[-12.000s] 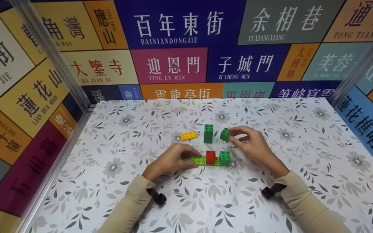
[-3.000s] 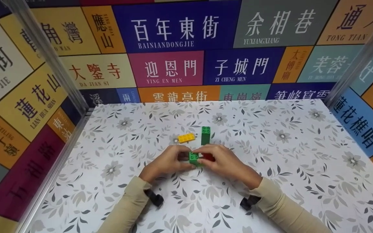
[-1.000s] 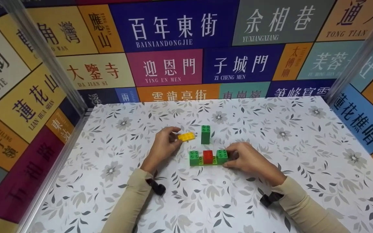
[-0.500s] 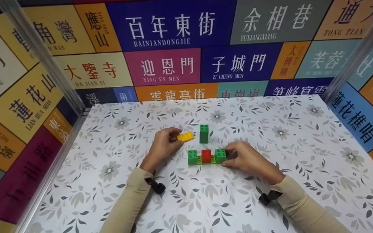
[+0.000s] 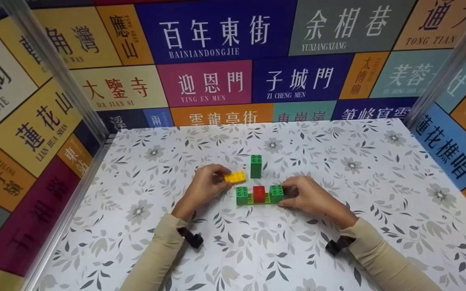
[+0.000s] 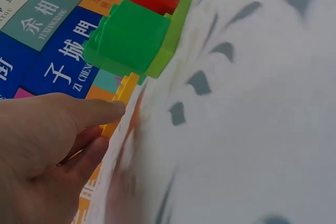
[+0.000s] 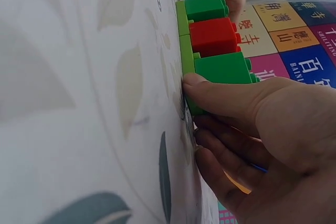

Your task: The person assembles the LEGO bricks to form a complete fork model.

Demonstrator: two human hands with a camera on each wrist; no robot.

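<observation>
My left hand (image 5: 206,186) pinches a flat yellow toy brick (image 5: 235,177) between thumb and fingers, just behind the left end of a brick row. That row has a light-green base (image 6: 173,35), a red brick (image 5: 259,195) in the middle, a green brick (image 5: 242,196) on the left end and another green brick (image 5: 276,194) on the right end. Gaps with bare studs separate the bricks. My right hand (image 5: 308,198) grips the row's right end, its thumb (image 7: 195,80) low against the base in the right wrist view.
A tall green brick tower (image 5: 256,166) stands upright behind the row, to the right of the yellow brick. The table (image 5: 233,250) has a flower-patterned cover. Printed panels (image 5: 212,81) wall its back and sides.
A green brick once in my right hand now sits on the row. My left hand has left the base, taken the yellow brick and drawn it nearer the row. My right hand keeps its grip lately.
</observation>
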